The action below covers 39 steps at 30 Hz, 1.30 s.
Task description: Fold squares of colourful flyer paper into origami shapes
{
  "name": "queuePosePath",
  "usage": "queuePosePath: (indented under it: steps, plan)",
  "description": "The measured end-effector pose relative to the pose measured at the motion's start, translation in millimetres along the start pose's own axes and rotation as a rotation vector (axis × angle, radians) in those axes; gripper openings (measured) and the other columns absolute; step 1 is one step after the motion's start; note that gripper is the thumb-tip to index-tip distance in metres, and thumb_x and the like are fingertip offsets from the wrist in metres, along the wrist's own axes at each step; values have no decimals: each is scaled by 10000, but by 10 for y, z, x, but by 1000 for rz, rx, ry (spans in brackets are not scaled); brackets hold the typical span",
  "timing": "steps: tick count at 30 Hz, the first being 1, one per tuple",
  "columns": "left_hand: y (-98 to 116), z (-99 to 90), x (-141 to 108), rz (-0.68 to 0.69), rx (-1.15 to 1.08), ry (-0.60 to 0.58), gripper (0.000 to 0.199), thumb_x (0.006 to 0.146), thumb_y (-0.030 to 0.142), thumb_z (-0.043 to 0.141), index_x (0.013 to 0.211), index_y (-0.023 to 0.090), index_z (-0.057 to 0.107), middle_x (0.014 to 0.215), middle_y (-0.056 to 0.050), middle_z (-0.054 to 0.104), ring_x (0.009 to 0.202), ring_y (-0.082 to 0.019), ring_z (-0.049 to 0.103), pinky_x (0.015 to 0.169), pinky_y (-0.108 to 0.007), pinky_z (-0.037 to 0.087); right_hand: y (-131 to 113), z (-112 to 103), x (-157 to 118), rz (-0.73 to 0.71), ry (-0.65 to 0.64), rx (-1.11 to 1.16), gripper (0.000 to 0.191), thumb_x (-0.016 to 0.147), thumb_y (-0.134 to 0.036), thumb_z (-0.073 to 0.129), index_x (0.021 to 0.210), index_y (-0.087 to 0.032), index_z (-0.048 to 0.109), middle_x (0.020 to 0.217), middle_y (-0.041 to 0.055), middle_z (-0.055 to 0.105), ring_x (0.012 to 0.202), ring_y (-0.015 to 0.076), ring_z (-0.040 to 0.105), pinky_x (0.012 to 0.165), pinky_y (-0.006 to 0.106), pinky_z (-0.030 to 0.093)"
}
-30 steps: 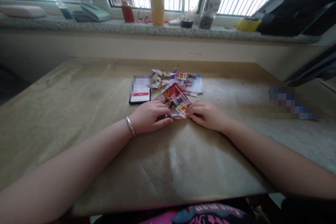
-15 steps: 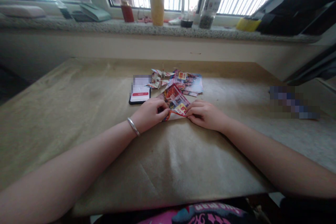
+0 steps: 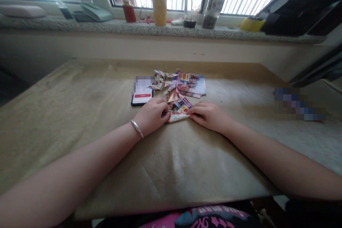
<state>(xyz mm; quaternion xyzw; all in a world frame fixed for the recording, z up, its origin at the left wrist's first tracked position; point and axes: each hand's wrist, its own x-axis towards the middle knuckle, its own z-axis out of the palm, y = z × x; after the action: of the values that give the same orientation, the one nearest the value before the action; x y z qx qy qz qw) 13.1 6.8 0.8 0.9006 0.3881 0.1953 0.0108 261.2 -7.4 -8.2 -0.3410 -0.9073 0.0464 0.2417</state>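
A folded sheet of printed flyer paper (image 3: 178, 106) lies between my two hands, its near edge turned up to show a pale strip. My left hand (image 3: 154, 111) grips the left end of that edge, fingers curled and thumb pressed against it. At the right corner, my right hand (image 3: 207, 114) pinches the paper between thumb and fingers. Just beyond sit folded paper cranes (image 3: 161, 82), close together. Behind the paper is a stack of printed flyer sheets (image 3: 193, 83). A phone (image 3: 142, 96) with a lit screen lies beyond my left hand.
A tan cover (image 3: 107, 96) spreads over the table. To the right lies a blurred flat item (image 3: 299, 105). Along the stone windowsill (image 3: 107, 26) stand a red bottle (image 3: 129, 12), a tall yellow cylinder (image 3: 160, 0), clear containers (image 3: 213, 10) and a black bag (image 3: 296, 10).
The paper's upper part has creased into a raised, pleated peak, and its near edge shows a wider pale strip. My left hand's fingers have curled in more; both hands stay nearly in place.
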Motion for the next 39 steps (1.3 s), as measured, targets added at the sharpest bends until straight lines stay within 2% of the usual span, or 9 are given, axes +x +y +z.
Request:
queuePosePath:
  steps: [4,19,27,32,35,39]
  plan:
    - [-1,6,7,0,57,7,148,820,210,573,688,146,558,823,-62,601,783,-186,546,753,-323,468,4,7,2,-43,8,-36,194,886,-212,544,969,-196,718,967,74,699,872,181,635,787,309,508]
    - [-17,-8,15,-51,130,-13,189,856,203,539,677,143,552,755,-48,579,707,-160,514,683,-289,426,-2,52,15,-44,-3,-131,269,921,-219,501,1092,-219,708,928,77,675,839,184,579,745,310,484]
    - [-26,7,11,-69,135,5,239,891,245,512,681,142,561,742,-45,565,667,-143,501,645,-269,403,-17,47,19,-93,-16,-223,263,918,-214,502,1072,-238,713,995,60,688,871,183,575,741,297,466]
    - [-22,-3,11,-69,115,3,242,893,254,512,689,141,575,748,-50,574,682,-148,519,657,-272,418,-32,35,20,-113,-48,-273,283,930,-222,487,1122,-252,692,993,51,685,855,178,563,715,289,440]
    - [-44,0,11,-74,87,-6,155,867,215,538,753,140,610,795,-59,600,719,-159,545,681,-279,441,-55,30,20,-115,-85,-337,311,942,-251,476,1193,-303,652,941,47,669,811,177,547,659,283,404]
    - [-62,-14,-6,14,3,15,146,871,176,519,844,151,660,889,-71,636,818,-173,586,752,-294,472,-85,24,14,-107,-100,-378,320,939,-250,485,1214,-313,636,938,56,648,814,174,533,653,276,377]
